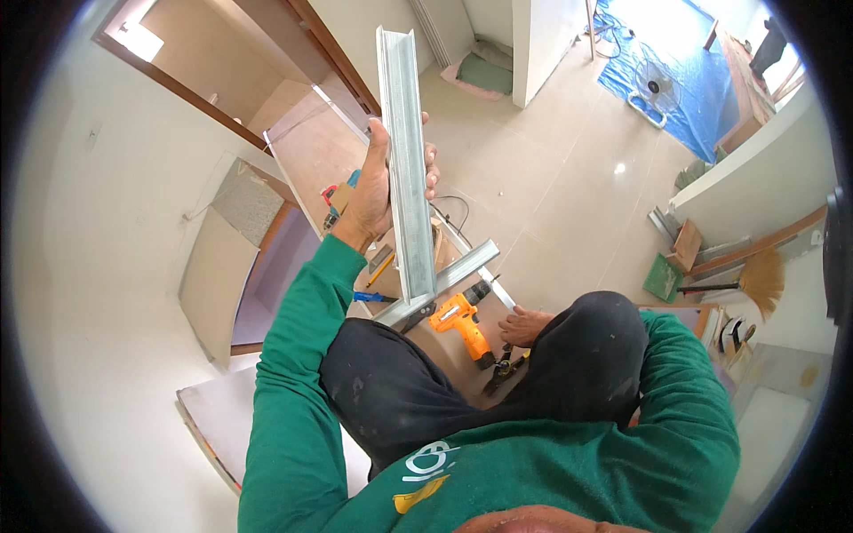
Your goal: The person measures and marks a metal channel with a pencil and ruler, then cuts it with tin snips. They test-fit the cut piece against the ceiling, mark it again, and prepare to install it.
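Note:
My left hand [369,195] is closed around a long grey metal channel [409,169], thumb on one side and fingers round the other. The channel stands tilted, its far end raised. Its near end meets or overlaps a second, shorter metal channel [469,264] lying crosswise; whether they touch I cannot tell. Beside that piece lies an orange cordless drill [464,327], between my legs. A blue-handled tool [373,297] and a yellow stick-like tool [380,270] are by my left knee. My right forearm passes behind my right knee, and the right hand is hidden.
My bare foot [524,327] is close to the drill, and a black-and-yellow tool [505,369] lies nearby. An open cabinet [213,280] stands at the left. To the right are a broom [761,282] and a green block [662,277]. A fan [655,87] sits on blue tarpaulin [702,115] far off.

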Demonstrator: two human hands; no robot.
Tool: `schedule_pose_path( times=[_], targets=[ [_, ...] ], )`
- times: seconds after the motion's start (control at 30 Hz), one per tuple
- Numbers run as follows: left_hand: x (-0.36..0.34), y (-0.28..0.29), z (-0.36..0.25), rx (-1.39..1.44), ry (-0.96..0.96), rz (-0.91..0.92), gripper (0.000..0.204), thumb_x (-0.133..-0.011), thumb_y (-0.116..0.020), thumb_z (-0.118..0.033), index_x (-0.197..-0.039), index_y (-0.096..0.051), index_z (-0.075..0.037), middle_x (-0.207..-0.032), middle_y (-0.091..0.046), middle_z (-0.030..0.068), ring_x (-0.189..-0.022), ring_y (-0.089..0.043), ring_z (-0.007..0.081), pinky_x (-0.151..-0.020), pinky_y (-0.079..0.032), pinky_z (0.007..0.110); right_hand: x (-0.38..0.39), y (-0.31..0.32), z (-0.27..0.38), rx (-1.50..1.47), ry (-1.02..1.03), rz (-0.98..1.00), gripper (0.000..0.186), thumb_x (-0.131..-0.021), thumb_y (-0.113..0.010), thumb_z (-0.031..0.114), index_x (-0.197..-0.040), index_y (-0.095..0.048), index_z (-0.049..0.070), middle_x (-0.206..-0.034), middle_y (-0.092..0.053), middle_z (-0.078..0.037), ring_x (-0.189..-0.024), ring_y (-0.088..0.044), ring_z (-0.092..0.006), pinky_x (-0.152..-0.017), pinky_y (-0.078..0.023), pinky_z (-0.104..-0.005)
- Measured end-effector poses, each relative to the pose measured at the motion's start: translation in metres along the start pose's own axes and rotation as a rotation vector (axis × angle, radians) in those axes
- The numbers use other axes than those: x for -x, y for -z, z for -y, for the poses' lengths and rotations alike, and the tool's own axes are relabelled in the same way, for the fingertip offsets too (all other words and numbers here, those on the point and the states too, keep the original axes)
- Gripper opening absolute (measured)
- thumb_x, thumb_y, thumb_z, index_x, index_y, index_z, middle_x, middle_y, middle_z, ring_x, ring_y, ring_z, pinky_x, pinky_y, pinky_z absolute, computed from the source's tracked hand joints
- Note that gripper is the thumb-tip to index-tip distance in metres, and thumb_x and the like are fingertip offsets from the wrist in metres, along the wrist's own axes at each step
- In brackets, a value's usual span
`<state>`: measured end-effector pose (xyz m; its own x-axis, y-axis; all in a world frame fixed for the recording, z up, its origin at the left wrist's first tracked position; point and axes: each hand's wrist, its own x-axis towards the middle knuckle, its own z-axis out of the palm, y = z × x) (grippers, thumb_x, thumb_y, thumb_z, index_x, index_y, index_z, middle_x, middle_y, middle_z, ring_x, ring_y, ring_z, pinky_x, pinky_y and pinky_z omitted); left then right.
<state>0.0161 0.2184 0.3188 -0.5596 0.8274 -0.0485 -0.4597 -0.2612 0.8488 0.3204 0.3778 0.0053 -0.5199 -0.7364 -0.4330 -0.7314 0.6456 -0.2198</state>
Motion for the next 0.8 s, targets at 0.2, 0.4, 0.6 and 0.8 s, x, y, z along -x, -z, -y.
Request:
schedule_pose_path(
  times=[0.2,0.4,0.6,0.8],
  targets=[
    [0.004,0.011,0.002,-0.150,0.004,-0.183,0.073,-0.109,-0.056,-0.070,-0.147,-0.051,-0.008,-0.102,-0.057,0.0035,-0.083,-0.059,0.0127,-0.073,-0.056,0.031,0.054,0.055,-0.039,-0.139,-0.153,0.005,0.042,-0.097,-0.074,0.033,-0.131,-0.065,0.011,-0.126,-0.064,-0.010,-0.120,-0.067,-0.0306,-0.106,-0.050,-0.0566],
    [0.004,0.014,0.014,-0.439,0.047,-0.204,0.061,-0.109,-0.060,-0.061,-0.135,-0.055,-0.006,-0.104,-0.056,0.0034,-0.081,-0.058,0.0102,-0.074,-0.052,0.028,0.176,0.054,-0.052,-0.875,-0.537,-0.175,0.062,-0.090,-0.083,0.025,-0.145,-0.060,0.010,-0.129,-0.068,-0.013,-0.127,-0.067,-0.0302,-0.108,-0.051,-0.0511],
    [0.004,0.024,0.035,-1.000,0.018,-0.219,0.071,-0.109,-0.055,-0.066,-0.138,-0.054,-0.001,-0.112,-0.056,0.0104,-0.109,-0.054,0.0214,-0.100,-0.047,0.037,0.181,0.004,0.002,-1.555,-0.951,-0.620,0.061,-0.090,-0.081,0.022,-0.146,-0.059,0.009,-0.128,-0.068,-0.013,-0.126,-0.066,-0.0296,-0.107,-0.052,-0.0499],
    [-0.010,0.013,0.051,-1.122,0.023,-0.157,0.079,-0.112,-0.054,-0.065,-0.158,-0.042,-0.002,-0.122,-0.061,0.0192,-0.110,-0.059,0.0280,-0.101,-0.050,0.045,0.173,-0.010,0.009,-1.654,-1.011,-0.777,0.061,-0.091,-0.079,0.020,-0.147,-0.058,0.009,-0.127,-0.067,-0.013,-0.125,-0.066,-0.0291,-0.107,-0.052,-0.0487]
  ],
)
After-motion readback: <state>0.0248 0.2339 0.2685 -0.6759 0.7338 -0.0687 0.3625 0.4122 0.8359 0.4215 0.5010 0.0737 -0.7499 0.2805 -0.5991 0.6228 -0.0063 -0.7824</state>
